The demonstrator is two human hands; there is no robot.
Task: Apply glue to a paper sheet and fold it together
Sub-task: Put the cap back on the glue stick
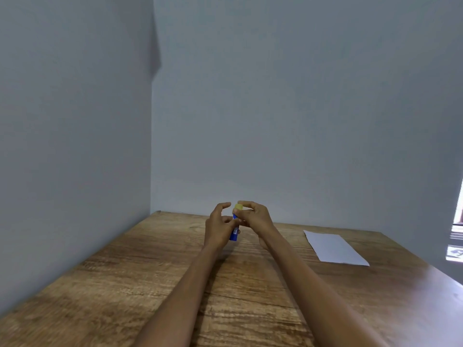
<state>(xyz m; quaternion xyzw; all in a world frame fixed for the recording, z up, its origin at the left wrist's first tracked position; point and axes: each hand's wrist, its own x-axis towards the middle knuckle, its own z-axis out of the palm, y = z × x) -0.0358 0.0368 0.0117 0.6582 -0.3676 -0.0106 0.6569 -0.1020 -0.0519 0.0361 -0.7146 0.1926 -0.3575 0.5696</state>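
Where the wooden table (pixel 150 284) meets the grey walls (pixel 275 121), its left and far edges are closed off, while the right edge falls away open near the white paper sheet (pixel 334 247). Bare wood lies to the left of the forearms and between the forearms and the sheet. Both arms reach forward to the middle of the far half of the table, and the hands meet above the surface, well apart from the sheet, which lies flat to the right. A blue glue stick (pixel 235 232) is held between them, its long axis close to upright and leaning slightly, lower end toward the table, yellow cap (pixel 238 207) uppermost. The left hand (pixel 219 227) wraps the blue barrel, index finger and thumb spread loosely above it. The right hand (pixel 254 216) pinches the cap between thumb and fingertips. Whether the cap is seated or lifted off cannot be told.
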